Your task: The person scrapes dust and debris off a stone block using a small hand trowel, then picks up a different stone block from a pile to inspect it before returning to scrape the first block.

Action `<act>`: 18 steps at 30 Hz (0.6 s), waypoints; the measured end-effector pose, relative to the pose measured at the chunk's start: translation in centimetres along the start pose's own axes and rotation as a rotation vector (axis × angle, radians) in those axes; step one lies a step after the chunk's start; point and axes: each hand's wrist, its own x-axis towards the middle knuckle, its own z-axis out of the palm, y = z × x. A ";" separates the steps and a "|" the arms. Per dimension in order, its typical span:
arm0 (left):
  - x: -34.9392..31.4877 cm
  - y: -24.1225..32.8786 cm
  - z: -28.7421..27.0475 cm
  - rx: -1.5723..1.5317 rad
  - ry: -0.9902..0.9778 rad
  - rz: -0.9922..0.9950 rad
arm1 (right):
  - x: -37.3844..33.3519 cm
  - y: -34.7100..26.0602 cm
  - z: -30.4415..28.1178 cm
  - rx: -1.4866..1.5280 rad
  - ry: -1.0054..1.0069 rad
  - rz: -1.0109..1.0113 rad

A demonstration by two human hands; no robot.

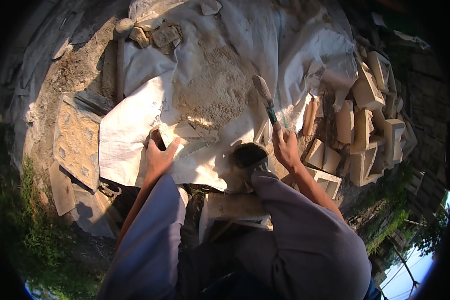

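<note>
My right hand [285, 148] is closed round the handle of a flat-bladed hand tool [264, 92]. The tool's dusty blade points up and away, and its handle looks wrapped in green. My left hand [160, 156] curls round a pale stone block [166, 133] at the near left of a whitish sheet [130, 132]. Fingers and shadow hide part of this block. Between my hands a long thin flat piece [197, 138] lies on the sheet, and a dark round container [250, 155] stands by my right knee.
Pale dust and crumbs [220, 82] cover the sheet's middle. Several box-shaped pale blocks [367, 92] are piled on the right. Rough stone lumps [165, 36] sit at the far left. A dusty board [77, 140] leans at left, and another block [232, 206] stands between my legs.
</note>
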 end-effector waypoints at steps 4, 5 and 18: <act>0.6 -0.7 0.8 -0.062 -0.045 0.000 | 0.8 4.2 1.2 -0.352 0.035 0.030; 0.7 -1.0 0.9 -0.055 -0.025 0.065 | 0.7 5.2 1.1 -0.415 0.094 0.017; 0.2 -0.1 -0.1 -0.052 -0.058 -0.001 | 0.3 3.2 0.7 -0.013 0.008 -0.082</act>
